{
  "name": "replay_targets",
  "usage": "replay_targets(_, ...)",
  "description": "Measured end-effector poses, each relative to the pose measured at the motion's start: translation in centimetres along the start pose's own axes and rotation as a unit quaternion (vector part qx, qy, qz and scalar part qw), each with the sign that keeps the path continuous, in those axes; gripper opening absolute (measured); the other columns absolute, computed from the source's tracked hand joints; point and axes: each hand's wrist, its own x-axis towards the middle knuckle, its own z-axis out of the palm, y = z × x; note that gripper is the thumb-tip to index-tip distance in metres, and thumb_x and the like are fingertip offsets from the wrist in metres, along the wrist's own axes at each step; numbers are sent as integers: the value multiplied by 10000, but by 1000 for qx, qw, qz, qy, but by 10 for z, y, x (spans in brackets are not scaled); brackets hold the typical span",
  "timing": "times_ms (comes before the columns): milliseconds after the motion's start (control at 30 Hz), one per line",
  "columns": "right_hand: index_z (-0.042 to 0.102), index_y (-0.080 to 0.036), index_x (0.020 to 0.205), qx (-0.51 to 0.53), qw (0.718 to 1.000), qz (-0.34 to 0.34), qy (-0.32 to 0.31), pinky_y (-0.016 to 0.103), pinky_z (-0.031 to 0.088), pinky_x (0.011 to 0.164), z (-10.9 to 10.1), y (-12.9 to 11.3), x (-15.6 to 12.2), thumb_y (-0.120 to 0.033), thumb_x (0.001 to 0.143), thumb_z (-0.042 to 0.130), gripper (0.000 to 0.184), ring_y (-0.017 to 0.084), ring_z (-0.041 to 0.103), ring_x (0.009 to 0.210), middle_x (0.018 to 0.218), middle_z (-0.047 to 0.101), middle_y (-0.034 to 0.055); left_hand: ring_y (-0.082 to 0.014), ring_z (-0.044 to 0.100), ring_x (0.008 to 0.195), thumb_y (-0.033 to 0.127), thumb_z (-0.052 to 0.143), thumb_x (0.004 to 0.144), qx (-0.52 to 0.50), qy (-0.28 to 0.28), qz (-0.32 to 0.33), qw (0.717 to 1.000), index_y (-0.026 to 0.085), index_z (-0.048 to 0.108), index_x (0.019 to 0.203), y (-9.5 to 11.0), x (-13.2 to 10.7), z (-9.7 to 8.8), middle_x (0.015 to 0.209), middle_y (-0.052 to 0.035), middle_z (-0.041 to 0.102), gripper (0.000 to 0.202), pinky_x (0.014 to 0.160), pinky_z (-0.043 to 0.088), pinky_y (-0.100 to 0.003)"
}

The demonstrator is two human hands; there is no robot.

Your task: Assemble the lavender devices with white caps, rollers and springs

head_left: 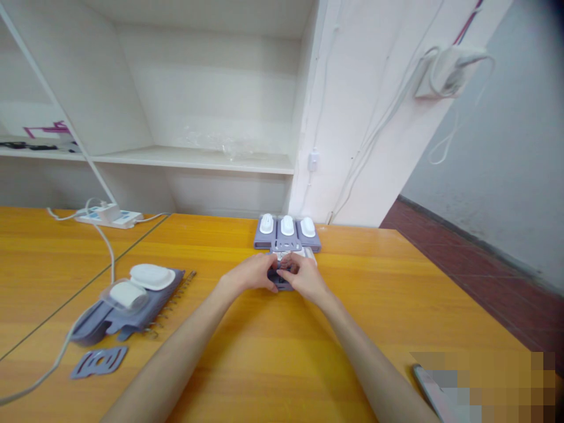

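Note:
A small grey-purple plastic housing [285,286] rests on the table in front of me, its dark hollow side facing me. My left hand [252,272] grips its left side, thumb and fingers curled round the edge. At the opening, the fingers of my right hand [307,278] are pinched together; what they hold is too small to tell. Just behind lies a slotted grey plate [286,245], beside a whitish part partly hidden by my hands. Farther back stand three grey-purple units in a row, each topped by a white oval piece [287,225].
On the left, grey-purple casings [92,323] lie with white oval parts [152,277] and a row of small metal coils [176,298]. Nearer is another slotted plate [99,361]. A white cable [57,358] runs past to a power strip [110,217]. A phone-like object [434,390] lies at lower right.

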Motion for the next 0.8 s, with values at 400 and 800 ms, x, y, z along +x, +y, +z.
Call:
replay_targets(400,689,-255,697,-11,999,-20,-24,250,391,534,0,-2,-2,-224,644,688,61,168,592,612,687,687,-6,-219,608,780,319,739,525,2,13,15,1000,205,648,851,-2,-1,2,846,-17,676,356,672,438,-267)
replay_targets(800,681,-238,777,39,999,17,-30,258,448,609,7,-1,-1,-185,644,671,144,172,638,702,757,707,-2,-234,599,847,344,750,514,32,24,20,999,206,612,975,1,-2,2,966,-47,662,501,707,442,-279)
